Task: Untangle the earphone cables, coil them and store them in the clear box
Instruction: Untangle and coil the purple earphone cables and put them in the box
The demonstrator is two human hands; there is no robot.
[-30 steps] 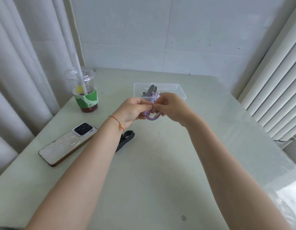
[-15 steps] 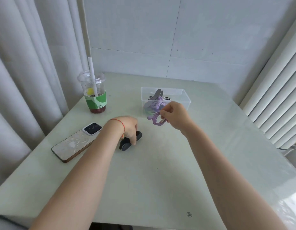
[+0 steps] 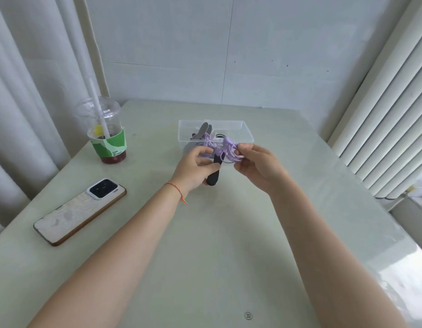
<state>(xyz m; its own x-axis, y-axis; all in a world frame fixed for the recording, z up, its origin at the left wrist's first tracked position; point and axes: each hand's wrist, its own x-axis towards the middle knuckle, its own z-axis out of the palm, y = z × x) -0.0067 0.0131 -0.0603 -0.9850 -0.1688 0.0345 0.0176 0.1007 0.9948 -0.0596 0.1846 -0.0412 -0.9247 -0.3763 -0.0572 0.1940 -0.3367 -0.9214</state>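
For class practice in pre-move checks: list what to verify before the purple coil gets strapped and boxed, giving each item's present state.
1. Purple earphone coil gathered and pinched by the right hand: ok.
2. Black strap gripped in the left hand: ok.
3. Strap wrapped round the coil: not ok, it only meets the coil.
4. Clear box open, just behind the hands: ok.
5. Room left in the box beside the items already stored: cannot tell.
6. Loose cable ends tucked in: cannot tell.

Left hand (image 3: 193, 168) and right hand (image 3: 257, 162) raised close together, fingers curled, pinching.
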